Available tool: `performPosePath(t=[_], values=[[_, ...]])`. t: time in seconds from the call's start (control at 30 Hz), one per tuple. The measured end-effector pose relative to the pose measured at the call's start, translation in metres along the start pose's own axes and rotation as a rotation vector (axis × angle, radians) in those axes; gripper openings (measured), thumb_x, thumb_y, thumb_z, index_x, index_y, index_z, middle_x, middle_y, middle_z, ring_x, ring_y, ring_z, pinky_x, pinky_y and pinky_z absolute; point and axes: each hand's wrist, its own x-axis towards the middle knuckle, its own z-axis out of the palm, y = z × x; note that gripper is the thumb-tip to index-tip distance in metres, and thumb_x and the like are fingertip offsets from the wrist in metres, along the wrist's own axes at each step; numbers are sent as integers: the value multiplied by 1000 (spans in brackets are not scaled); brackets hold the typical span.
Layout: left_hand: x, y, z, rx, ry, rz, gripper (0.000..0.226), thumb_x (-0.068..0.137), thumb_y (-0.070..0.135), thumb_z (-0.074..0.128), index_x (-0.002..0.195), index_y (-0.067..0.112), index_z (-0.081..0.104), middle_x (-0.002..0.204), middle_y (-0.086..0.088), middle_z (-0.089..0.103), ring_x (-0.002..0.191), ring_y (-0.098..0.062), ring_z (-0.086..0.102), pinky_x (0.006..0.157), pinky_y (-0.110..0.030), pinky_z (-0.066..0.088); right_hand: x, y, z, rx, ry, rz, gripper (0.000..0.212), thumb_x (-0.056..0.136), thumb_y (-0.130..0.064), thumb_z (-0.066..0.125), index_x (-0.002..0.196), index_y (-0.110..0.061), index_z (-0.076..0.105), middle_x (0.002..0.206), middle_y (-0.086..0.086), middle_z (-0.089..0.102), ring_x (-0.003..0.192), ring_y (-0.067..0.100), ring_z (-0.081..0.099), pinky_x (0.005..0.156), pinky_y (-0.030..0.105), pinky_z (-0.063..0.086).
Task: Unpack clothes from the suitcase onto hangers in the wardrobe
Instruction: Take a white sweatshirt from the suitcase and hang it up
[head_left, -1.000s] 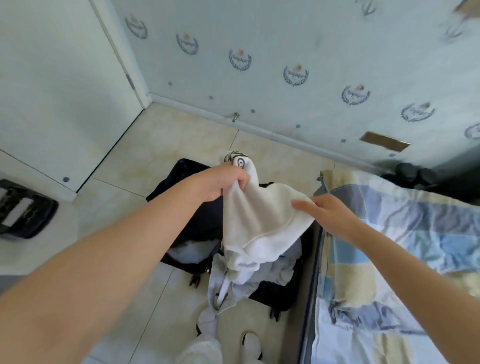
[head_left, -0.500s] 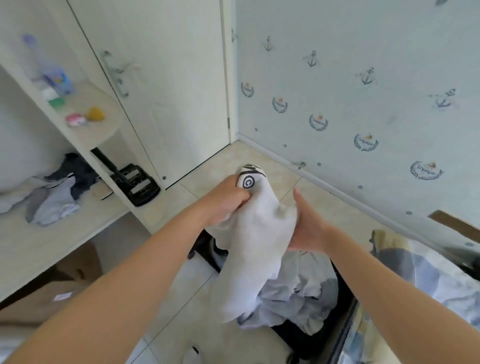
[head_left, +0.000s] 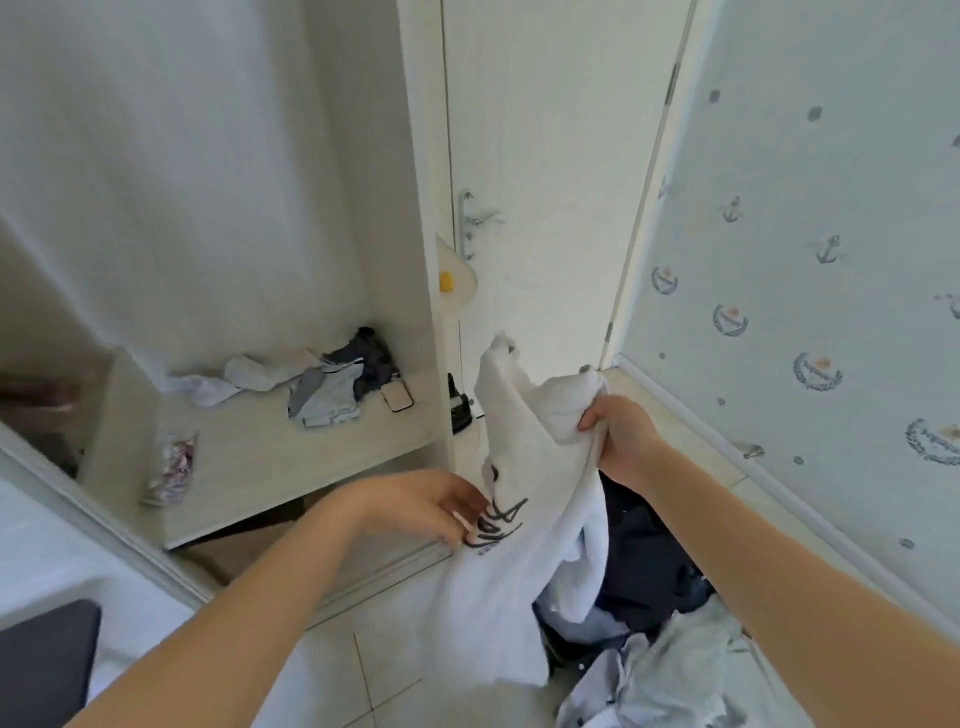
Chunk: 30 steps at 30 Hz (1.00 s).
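- The left hand (head_left: 431, 506) has let go of the top of the white garment (head_left: 498, 587) and now touches it lower, at the dark print.
- The right hand (head_left: 618, 436) now grips the bunched top.
- The garment hangs longer, opened out.

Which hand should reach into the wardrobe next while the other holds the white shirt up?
Left. The left hand is on the wardrobe side, only fingertips at the white shirt; the right hand grips its bunched top, carrying it.

soft white cloth shirt (head_left: 524, 545), glossy floor tiles (head_left: 395, 670)
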Motion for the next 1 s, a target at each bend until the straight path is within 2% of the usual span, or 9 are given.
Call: performPosePath(t=[0.07,0.17,0.23,0.3,0.43,0.6,0.7,0.83,1.0], values=[[-15,-24,-31,-160,237,2,38,82,-8,56,116,7,62,111,-10,69,93,-13,65,80,-24,53,-11,-6,40,-57,-54,-36,26,62,10,35,75,5,57,80,7,51,81,28,50,77,35,43],[-32,-44,-63,-209,626,68,35,72,6,67,104,15,56,91,-8,65,80,0,58,79,-24,49,-24,-16,83,-90,-119,-50,36,55,2,37,83,19,52,66,1,39,67,23,43,66,31,38],[-39,-42,-71,-174,685,130,46,69,10,74,101,22,43,83,9,51,71,9,49,71,-10,42,-33,-25,106,-103,-139,-61,11,59,1,36,53,-8,39,55,-1,30,51,16,35,54,24,33],[-45,-40,-77,-239,707,161,59,77,11,75,115,26,33,98,16,46,87,6,48,68,-6,41,-31,-33,126,-116,-151,-85,32,64,3,32,44,-21,25,45,-5,25,39,12,27,43,19,27],[-62,-49,-107,-389,1236,248,31,70,14,60,84,23,34,80,-3,36,70,-16,33,60,-31,34,-34,-39,156,-197,-168,-138,34,66,4,30,44,-20,23,42,-6,24,38,12,26,44,23,24],[-108,-80,-141,-319,907,52,13,86,19,58,93,31,57,88,-3,64,81,-22,58,68,-33,48,-30,-50,193,-387,-245,-255,24,71,7,34,57,-10,44,59,2,48,61,19,48,61,26,40],[-133,-100,-163,-343,1067,3,38,82,30,62,117,18,61,104,-10,67,88,-25,61,74,-37,47,-24,-63,212,-642,-223,-396,19,70,6,42,70,-9,53,70,4,51,68,19,49,64,26,38],[-177,-116,-196,-356,1137,71,42,74,16,79,111,24,62,105,0,68,100,-21,64,85,-34,50,-13,-77,229,-607,-86,-549,31,66,2,42,91,14,55,80,7,50,77,19,45,68,28,32],[-215,-123,-213,-194,1084,109,47,68,6,85,107,20,62,93,15,65,83,2,60,67,-11,48,-11,-82,251,-594,-111,-643,26,67,0,41,85,7,59,76,6,45,73,18,40,60,26,31]])
